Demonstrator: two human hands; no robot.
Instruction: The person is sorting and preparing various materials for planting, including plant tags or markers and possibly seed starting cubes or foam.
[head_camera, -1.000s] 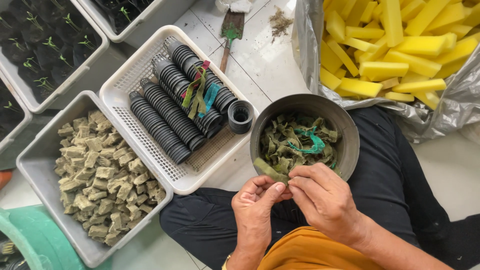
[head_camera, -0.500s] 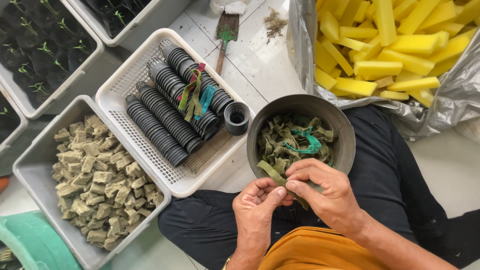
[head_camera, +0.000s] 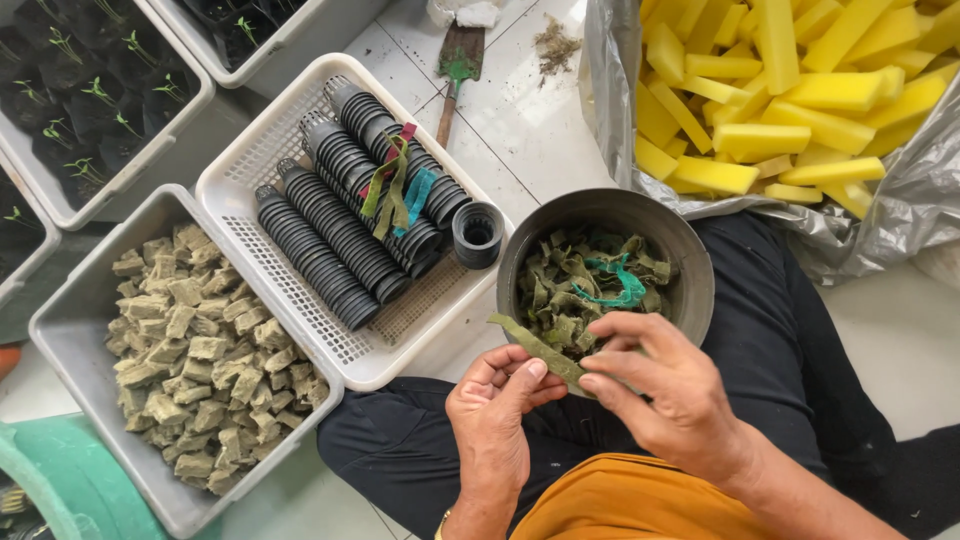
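A limp, olive-green strip (head_camera: 535, 347) lies pinched between both hands, just over the near rim of a dark round bowl (head_camera: 690, 290) heaped with similar damp scraps. The left hand (head_camera: 492, 420) curls its thumb onto the strip; the right hand (head_camera: 665, 385) nips its end with bent fingers. Beside sit a white mesh basket (head_camera: 260, 180) of ribbed black pots (head_camera: 340, 230) on pale floor tiles (head_camera: 520, 110).

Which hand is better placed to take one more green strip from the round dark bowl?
Probably the right hand: it lies at the round dark bowl's rim. The left hand is beside it, lower.
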